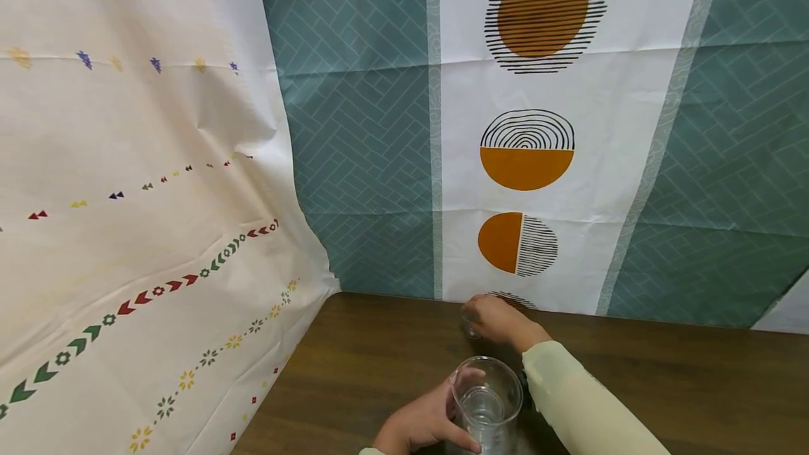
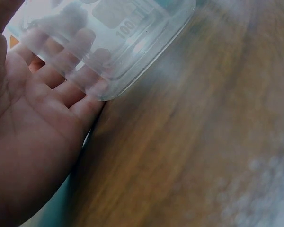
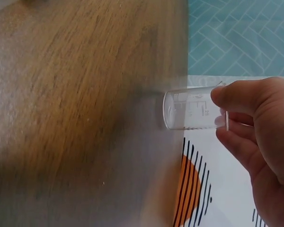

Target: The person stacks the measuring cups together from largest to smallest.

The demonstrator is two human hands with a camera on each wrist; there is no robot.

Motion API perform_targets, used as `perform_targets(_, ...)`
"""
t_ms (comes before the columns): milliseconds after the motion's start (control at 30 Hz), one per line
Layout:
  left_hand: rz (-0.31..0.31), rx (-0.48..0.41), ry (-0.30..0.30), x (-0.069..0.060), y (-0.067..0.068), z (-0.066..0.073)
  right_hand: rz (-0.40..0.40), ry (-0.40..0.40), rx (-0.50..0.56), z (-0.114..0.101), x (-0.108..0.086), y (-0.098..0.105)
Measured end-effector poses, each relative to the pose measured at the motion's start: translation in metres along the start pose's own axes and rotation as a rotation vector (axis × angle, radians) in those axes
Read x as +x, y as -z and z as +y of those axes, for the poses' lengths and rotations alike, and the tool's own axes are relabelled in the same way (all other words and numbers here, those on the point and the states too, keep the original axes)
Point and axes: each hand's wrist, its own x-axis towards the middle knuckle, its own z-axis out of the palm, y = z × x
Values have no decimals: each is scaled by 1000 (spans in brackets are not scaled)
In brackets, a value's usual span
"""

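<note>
My left hand (image 1: 425, 418) grips a large clear beaker (image 1: 493, 434) from its left side, with the thumb on the near side and fingers behind. In the left wrist view, several fingers (image 2: 78, 78) show through the beaker's transparent wall, near its base; part of a printed scale is readable. Farther back, my right hand (image 1: 499, 319) pinches a small clear beaker (image 3: 191, 111) by its rim. The right wrist view shows the thumb on one side and fingertips on the other. The small beaker's base is at or just above the tabletop; I cannot tell which.
The brown wooden table (image 1: 373, 350) runs back to a hanging cloth (image 1: 366, 160) with teal and white panels and orange circle prints. A cream patterned cloth (image 1: 158, 160) hangs along the left side. My right sleeve (image 1: 581, 399) passes close to the large beaker's right side.
</note>
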Motion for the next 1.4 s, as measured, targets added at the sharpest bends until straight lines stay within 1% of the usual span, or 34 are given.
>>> perform_targets(200, -14, 7, -4, 2, 0, 0, 35, 23, -4, 0, -7, 9)
perform_targets(367, -15, 16, 3, 1, 0, -1, 27, 20, 7, -4, -13, 16)
perform_targets(600, -9, 28, -9, -1, 0, -2, 24, 12, 1, -9, -21, 24)
perform_targets(767, 4, 13, 2, -2, -1, -2, 39, 18, -15, -12, -27, 29)
perform_targets(933, 10, -9, 6, -1, -2, -2, 59, 49, -41, -15, -32, 34)
perform_targets(1033, 10, -4, -2, -1, -1, -2, 53, 39, -35, -18, -33, 36)
perform_targets(1167, 8, 6, 3, -1, 0, -2, 46, 14, -33, -22, -35, 39)
perform_targets(1400, 5, 9, -3, 0, 2, -5, 68, 24, -49, -30, -40, 44)
